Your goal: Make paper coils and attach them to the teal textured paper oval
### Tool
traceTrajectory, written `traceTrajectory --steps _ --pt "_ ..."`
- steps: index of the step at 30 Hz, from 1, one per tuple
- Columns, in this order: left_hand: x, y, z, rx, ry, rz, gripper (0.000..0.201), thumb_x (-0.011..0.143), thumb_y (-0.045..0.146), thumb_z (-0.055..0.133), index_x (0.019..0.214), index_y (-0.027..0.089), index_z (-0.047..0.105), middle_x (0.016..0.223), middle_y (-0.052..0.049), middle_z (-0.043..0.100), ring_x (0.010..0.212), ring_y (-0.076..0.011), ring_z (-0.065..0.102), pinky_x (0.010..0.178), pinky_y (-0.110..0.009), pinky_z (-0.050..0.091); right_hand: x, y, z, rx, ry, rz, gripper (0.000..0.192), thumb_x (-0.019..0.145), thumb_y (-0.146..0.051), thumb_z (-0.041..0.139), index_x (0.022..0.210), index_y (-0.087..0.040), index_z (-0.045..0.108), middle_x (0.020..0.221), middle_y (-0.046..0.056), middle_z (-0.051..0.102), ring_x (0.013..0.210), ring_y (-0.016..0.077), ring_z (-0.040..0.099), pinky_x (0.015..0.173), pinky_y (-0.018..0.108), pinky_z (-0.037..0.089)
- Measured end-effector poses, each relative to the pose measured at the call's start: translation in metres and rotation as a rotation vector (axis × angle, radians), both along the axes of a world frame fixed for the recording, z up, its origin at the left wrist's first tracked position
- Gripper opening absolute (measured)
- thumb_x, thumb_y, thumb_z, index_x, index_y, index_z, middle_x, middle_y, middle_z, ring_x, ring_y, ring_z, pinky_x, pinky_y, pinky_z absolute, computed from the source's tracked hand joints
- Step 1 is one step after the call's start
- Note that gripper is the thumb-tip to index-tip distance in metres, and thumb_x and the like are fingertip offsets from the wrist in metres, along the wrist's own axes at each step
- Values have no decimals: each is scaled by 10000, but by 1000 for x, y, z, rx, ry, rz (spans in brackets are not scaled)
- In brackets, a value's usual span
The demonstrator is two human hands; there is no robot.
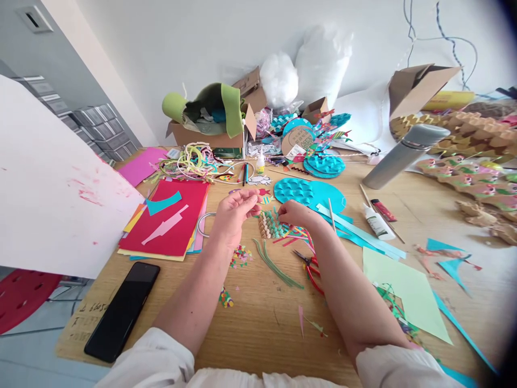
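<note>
My left hand [238, 210] is held over the middle of the table, thumb and fingers pinched together. Whatever may be between those fingertips is too small to make out. My right hand [298, 213] has its fingers curled down at the right edge of a patch of small twisted pieces [270, 224], in tan, cream and turquoise rows. Its fingertips are partly hidden, and any held piece cannot be made out. Just beyond the hands lie small paper fish [264, 192]. Thin green strips [278, 267] and red-handled pliers [312, 268] lie nearer me.
Red paper [165, 226] and a black phone [123, 310] are at left. Turquoise discs [293, 192] lie behind my right hand. A white glue bottle [378, 222], grey flask [404, 156] and pale green sheet [407, 291] are at right. Boxes [205, 141] stand along the wall.
</note>
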State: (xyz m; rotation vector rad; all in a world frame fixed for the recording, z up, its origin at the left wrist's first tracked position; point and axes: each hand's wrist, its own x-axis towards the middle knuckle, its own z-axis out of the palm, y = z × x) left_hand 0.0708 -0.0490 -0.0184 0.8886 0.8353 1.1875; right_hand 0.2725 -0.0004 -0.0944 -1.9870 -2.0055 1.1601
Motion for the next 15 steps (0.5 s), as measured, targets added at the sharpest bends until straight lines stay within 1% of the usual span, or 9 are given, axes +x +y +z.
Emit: traceTrajectory --steps 4,5,8,11,15 --pt "0 1 -1 0 13 -2 255 629 272 797 827 135 713 776 -44 701 648 -103 622 668 -250 494 0 1 -3 -16 35 -45 36 683 -112 648 665 -136 667 579 27 655 524 149 630 488 211 467" --pt "0 1 -1 -1 15 -2 254 630 270 798 826 134 712 774 -44 700 650 -103 622 669 -250 494 -1 1 -3 -19 42 -58 47 680 -106 652 707 -136 677 595 29 666 533 152 635 487 213 472" --pt "0 1 -2 -5 13 -1 257 625 268 802 823 132 709 777 -39 697 658 -105 624 672 -251 495 -3 0 -3 -29 50 -104 182 682 -94 663 859 -133 686 634 37 693 538 158 642 474 220 481" --pt "0 1 -2 -9 16 0 267 621 270 804 829 131 709 780 -35 695 650 -103 620 669 -251 495 -4 -1 -2 -32 52 -134 309 686 -90 679 992 -122 658 645 46 702 528 166 646 466 232 487" --pt "1 1 -2 -6 19 -9 273 632 279 803 839 130 708 776 -43 694 649 -105 621 672 -254 493 -5 -2 -2 -32 43 -149 449 672 -72 686 1111 -110 602 633 42 698 489 168 633 445 240 478"
